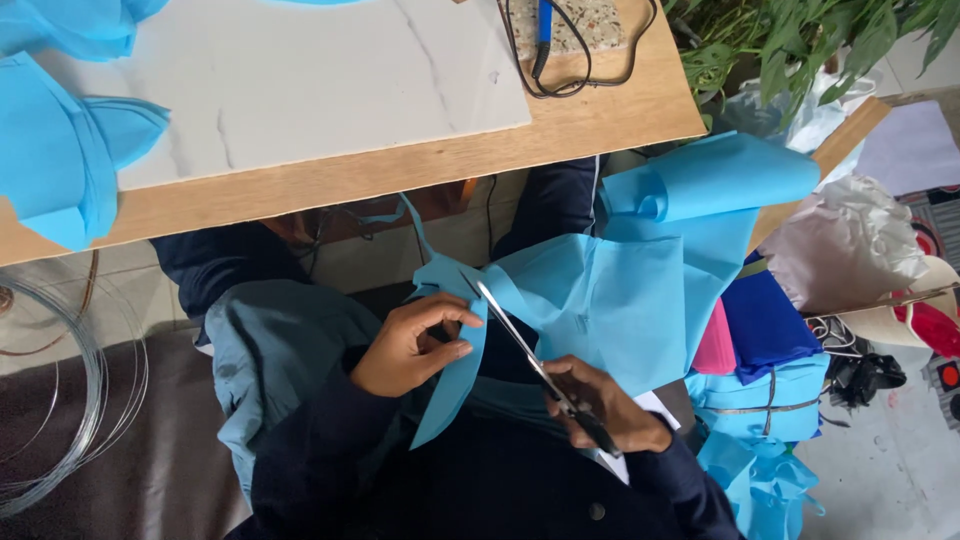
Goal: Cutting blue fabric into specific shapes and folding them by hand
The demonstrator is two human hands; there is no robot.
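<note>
My left hand (pixel 410 345) pinches a strip of light blue fabric (pixel 600 290) that hangs over my lap. My right hand (pixel 605 405) grips the handles of a pair of scissors (pixel 520 345). The open blades point up and left, with their tips at the fabric's edge just beside my left thumb. The rest of the blue sheet spreads to the right, toward a rolled part (pixel 710 180) near the table corner.
A wooden table (pixel 420 165) with a white marble slab (pixel 300 80) lies ahead, with blue fabric pieces (pixel 60 150) at its left and a black cable (pixel 560 60) on it. Coiled wire (pixel 60 400) lies at left. Stacked coloured cloth (pixel 765 340) and plants (pixel 800 40) are at right.
</note>
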